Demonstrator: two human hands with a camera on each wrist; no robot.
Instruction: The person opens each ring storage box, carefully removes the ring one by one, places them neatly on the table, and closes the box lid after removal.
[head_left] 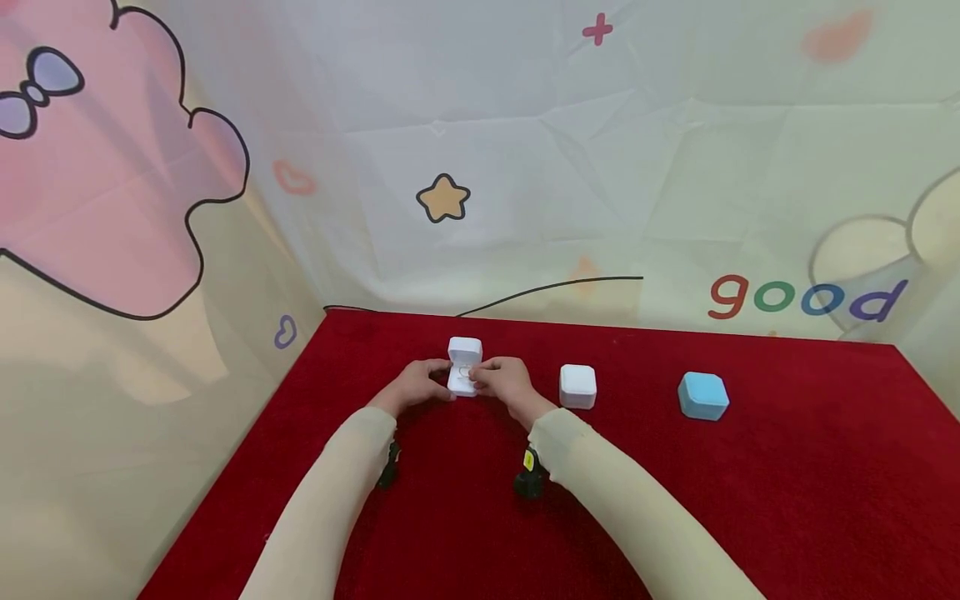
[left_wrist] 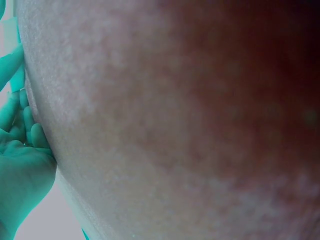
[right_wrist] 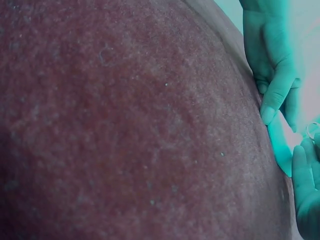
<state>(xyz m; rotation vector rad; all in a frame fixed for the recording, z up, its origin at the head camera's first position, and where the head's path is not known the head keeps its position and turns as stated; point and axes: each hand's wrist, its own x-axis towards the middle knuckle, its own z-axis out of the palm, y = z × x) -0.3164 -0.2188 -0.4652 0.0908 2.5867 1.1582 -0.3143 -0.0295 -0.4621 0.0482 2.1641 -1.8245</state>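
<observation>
Landmark: white ring box [head_left: 463, 356], lid raised at the back, standing on the red tabletop [head_left: 457, 517].

Hands and ring, left to right. Left hand [head_left: 414, 385] is at the landmark's left side, thumb by its near-left corner and a finger farther back; the narrow span grips the box. Right wrist view shows the thumb against the box. Ring [head_left: 465, 372] is over the landmark's base, in front of the raised lid, at the right hand's fingertips. Right hand [head_left: 510, 383] reaches in from the landmark's right, fingers drawn together, pinching the ring. Whether the ring touches the box's insert: cannot tell.

Edges and room, left to right. The tabletop's left edge runs slanting, well apart from the landmark, with a band of red cloth between it and the left hand. The back edge passes behind the lid, a strip of cloth separating them; a printed backdrop [head_left: 525, 208] rises beyond. Between the forearms, red cloth stretches from the landmark toward the wearer. To the landmark's right, past the right hand, stands a closed white box [head_left: 577, 386]; farther right, a closed blue box [head_left: 703, 396]. Right edge: farthest from the landmark, cloth extending up to it.
</observation>
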